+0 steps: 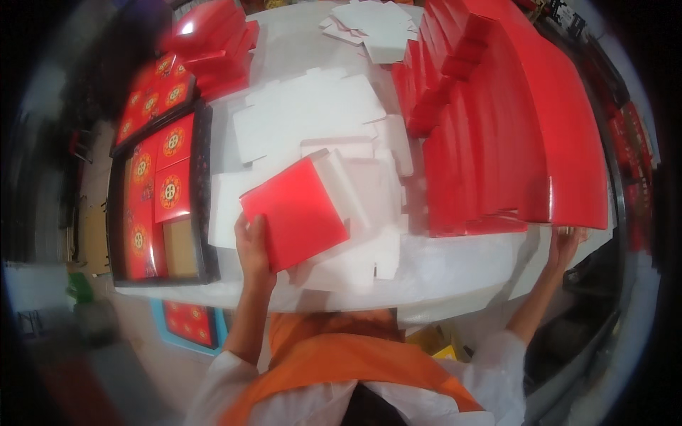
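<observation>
My left hand [251, 245] grips the left edge of a square red cardboard box [298, 213], its thumb lying on the red face. White flaps [341, 188] stick out from the box's far right side. Under it, flat white carton blanks [305, 106] lie spread over the table. At the far right of the table, my right hand [563, 245] is at the near lower end of a long red box [568, 156] in a tall stack. The fingers of that hand are partly hidden by the box, and they appear closed on its edge.
On the left stands a dark-rimmed tray [203, 248] with red, gold-patterned boxes [170, 192]; another such tray is behind it. Glossy red boxes [213, 57] are piled at the back left. Rows of red cartons [462, 170] fill the right. More white blanks [373, 28] lie at the back.
</observation>
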The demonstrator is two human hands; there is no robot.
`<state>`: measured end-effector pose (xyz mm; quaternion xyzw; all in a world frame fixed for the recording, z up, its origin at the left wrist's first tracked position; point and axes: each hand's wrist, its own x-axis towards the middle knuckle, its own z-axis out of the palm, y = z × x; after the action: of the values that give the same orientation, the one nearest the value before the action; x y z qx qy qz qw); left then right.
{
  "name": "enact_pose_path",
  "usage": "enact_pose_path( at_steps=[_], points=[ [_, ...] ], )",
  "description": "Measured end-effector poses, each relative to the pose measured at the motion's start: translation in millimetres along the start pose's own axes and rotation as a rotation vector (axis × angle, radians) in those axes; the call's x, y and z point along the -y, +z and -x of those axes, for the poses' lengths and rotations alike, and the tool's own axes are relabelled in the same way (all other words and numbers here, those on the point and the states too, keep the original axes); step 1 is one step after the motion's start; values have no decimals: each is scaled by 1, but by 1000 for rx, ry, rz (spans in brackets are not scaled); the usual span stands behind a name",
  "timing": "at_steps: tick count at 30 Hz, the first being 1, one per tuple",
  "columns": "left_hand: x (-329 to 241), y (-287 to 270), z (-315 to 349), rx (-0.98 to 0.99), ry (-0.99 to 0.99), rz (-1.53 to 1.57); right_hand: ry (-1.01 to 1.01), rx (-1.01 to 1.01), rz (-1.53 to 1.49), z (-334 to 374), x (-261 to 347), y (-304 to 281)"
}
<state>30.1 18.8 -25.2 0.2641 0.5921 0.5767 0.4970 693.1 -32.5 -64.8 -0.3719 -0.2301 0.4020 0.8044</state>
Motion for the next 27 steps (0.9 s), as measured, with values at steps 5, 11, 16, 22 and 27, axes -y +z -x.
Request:
enact_pose_path(
  at_steps=[5, 11, 16, 22, 27],
  points=[
    [-10, -9, -1, 97, 185, -6, -247, 45, 575, 236, -23, 166],
    [7, -39, 4, 162, 229, -106, 235, 146, 441, 265, -74, 279],
    [13, -47, 15, 101, 192, -59, 184, 823, 790, 201, -143, 397],
    [20, -51, 16, 123, 200, -19, -373, 1157, 1643, 185, -195, 432],
    [23, -52, 13, 117, 162, 8, -948, 1506, 1609, 174, -214, 409]
  ],
)
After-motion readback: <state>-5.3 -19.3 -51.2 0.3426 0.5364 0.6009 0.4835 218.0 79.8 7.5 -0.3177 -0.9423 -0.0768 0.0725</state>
